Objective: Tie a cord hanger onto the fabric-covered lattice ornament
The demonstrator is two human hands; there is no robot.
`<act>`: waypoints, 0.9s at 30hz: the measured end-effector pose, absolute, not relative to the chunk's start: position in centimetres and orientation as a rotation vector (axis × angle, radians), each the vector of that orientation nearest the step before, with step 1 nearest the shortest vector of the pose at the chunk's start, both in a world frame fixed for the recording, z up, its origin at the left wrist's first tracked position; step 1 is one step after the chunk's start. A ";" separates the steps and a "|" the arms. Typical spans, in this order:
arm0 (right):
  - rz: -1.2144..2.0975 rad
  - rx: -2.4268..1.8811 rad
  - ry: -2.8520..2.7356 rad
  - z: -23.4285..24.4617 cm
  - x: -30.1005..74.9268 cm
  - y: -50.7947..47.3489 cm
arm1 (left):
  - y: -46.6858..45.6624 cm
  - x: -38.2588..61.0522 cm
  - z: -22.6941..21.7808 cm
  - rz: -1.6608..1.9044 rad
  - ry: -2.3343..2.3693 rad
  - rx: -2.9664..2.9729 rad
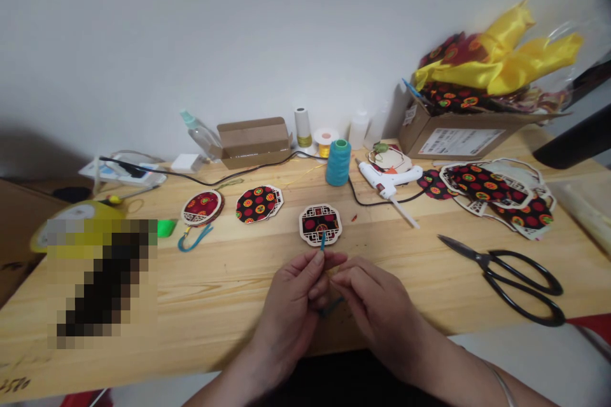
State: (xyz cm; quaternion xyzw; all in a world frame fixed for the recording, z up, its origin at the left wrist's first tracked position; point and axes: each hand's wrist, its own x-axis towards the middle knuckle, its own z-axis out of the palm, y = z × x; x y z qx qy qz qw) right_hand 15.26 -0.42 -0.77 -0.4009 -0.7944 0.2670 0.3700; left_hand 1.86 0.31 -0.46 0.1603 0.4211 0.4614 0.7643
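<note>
The ornament (311,225) lay flat on the surface (210,296), at 12 o'clock from the left hand's (298,286) fingertips. Between thumb and fingers I had the blue cord (323,241) pinched closed, its long axis near 12 o'clock, upper end overlapping the ornament. The right hand (377,296), 3 o'clock and farther off, had fingers curled close; their hold I could not tell. Pale openwork bordered the ornament's dark, red-patterned face.

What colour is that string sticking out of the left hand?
The string is teal blue, clearest in the head view.

Handwritten "580" (19,385) on wooden tabletop (200,305)
</note>
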 end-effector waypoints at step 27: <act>0.871 -1.006 -2.101 -1.0 15.5 -1.2 | 0.3 1.7 -0.5 0.982 0.964 0.303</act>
